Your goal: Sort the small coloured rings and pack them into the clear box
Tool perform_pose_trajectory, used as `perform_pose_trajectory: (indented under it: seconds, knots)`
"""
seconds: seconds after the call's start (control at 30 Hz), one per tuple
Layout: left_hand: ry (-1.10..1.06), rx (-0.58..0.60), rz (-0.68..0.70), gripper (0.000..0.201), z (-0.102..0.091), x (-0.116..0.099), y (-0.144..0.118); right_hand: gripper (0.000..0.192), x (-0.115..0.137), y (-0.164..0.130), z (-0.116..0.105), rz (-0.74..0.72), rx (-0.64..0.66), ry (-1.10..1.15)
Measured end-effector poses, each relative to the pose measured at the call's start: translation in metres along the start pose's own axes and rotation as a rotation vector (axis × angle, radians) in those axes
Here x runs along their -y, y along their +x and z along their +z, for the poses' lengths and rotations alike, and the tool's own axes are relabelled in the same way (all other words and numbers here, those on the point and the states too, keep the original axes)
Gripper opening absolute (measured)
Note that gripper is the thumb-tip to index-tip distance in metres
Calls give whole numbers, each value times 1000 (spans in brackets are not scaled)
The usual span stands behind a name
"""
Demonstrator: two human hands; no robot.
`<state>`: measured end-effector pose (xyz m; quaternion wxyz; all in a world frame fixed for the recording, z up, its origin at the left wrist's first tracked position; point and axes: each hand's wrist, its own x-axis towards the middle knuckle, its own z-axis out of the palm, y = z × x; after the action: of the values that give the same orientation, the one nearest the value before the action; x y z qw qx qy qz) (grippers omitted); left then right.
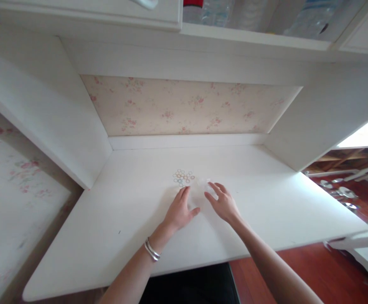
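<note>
Several small rings [184, 177], pale, brown and greyish, lie in a loose cluster on the white desktop [250, 169]. Just right of them is a clear, see-through plastic item [199, 185]; its exact kind is hard to make out. My left hand [180, 209] is at its lower left, fingers stretched toward the rings and thumb apart. My right hand [222, 202] reaches from the right, fingers spread and fingertips at the clear item's edge. Whether they touch it, I cannot tell. Neither hand grips anything I can see.
White side panels [44, 93] stand left and right of the desktop. Overhead, a cabinet shelf [256, 38] holds clear plastic bottles [313, 17]. A small dark mark [119, 232] shows at the left of the desktop. White furniture [361, 249] stands at the right on a reddish floor.
</note>
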<state>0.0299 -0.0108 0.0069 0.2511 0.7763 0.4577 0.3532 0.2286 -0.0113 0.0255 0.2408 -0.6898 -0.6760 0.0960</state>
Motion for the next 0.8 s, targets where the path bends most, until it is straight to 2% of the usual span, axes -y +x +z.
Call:
perform_pose_trajectory:
  seconds: [0.13,0.23,0.3,0.47,0.57,0.7,0.8]
  knots:
    - [27,-18,13,77,26,-2,12,48,12,-18,19,-50,-24,-1]
    - [38,-11,10,75,32,1,14,47,-2,-15,24,-10,-67,-67]
    - [45,-15,10,71,30,4,13,47,-20,-6,23,51,-91,-129]
    - [51,-9,7,43,20,11,8,49,-70,31,10,193,-138,-284]
    - [59,17,17,34,17,11,7,51,-90,51,-1,244,-108,-330]
    - [56,5,19,29,15,7,7,52,-98,61,-13,300,-43,-340]
    - [15,-9,24,22,7,4,7,55,-87,54,-14,260,-114,-387]
